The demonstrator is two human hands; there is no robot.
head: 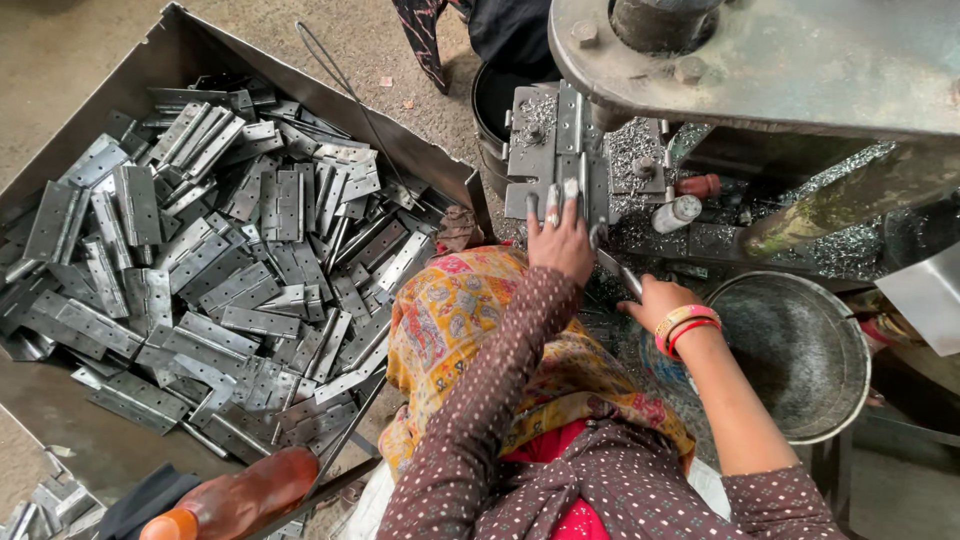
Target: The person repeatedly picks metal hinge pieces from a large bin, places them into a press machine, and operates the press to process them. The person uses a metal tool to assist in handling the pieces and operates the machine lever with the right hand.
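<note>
Under the press head, on the machine's bed, lies a hinge with its long axis running away from the person, straight ahead of the left hand. That hand is laid flat on the hinge's near end, fingers stretched forward and slightly spread, so it is plainly the nearer of the two. The right hand sits lower and to the right, closed around a slim metal piece that slants up toward the left hand (whether this is a lever or a loose tool cannot be made out). Red and yellow bangles ring that wrist.

Metal shavings cover the bed around the fixture, and a small white cylinder lies among them beside a reddish knob. A round metal pan stands just right of the right forearm, and a dark bucket stands behind the fixture's left edge.

A patterned yellow cloth covers the lap, over dotted brown sleeves. Well to the left, a big sheet-metal tray holds a loose heap of grey hinges lying every way. A brown bottle with an orange cap lies at the tray's near edge. No labels or signs show anywhere.
</note>
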